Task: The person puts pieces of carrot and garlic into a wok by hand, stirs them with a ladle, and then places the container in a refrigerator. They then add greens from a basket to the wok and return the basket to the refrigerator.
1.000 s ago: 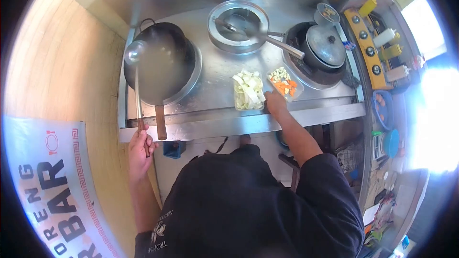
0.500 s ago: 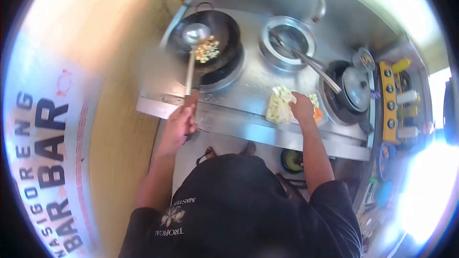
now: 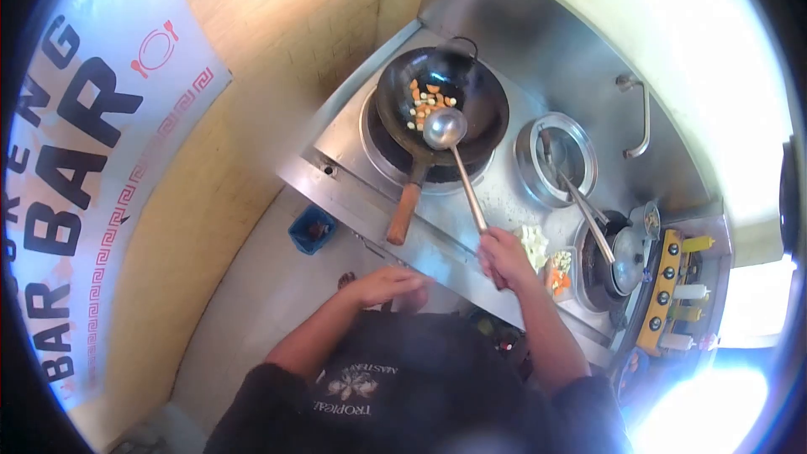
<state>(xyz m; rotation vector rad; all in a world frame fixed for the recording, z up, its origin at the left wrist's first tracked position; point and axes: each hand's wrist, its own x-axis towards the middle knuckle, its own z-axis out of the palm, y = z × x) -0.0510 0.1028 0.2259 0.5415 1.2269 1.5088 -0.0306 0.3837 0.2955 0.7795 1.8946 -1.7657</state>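
Observation:
My right hand (image 3: 504, 257) is wrapped round the handle of a long metal ladle (image 3: 466, 181). The ladle's bowl rests inside a dark wok (image 3: 487, 105), against orange and pale diced pieces (image 3: 430, 102) that look like chopped carrot with something whitish. The wok's wooden handle (image 3: 403, 214) points toward me, and no hand is on it. My left hand (image 3: 388, 287) hovers in front of my apron, below the counter edge, fingers loosely extended and nothing visible in them. Cut pale green vegetables (image 3: 531, 245) lie just beyond my right hand, beside chopped orange pieces (image 3: 558, 276).
Right of the wok stands a metal pot (image 3: 525, 164) with long-handled utensils in it. A lidded dark pot (image 3: 626, 261) sits farther right, near a yellow rack (image 3: 660, 294) and squeeze bottles (image 3: 691, 292). On the floor at left is a blue bin (image 3: 311, 231).
The ladle has passed from my left hand to my right, which was over the cut vegetables. My left hand has drawn back toward my body. The view has turned.

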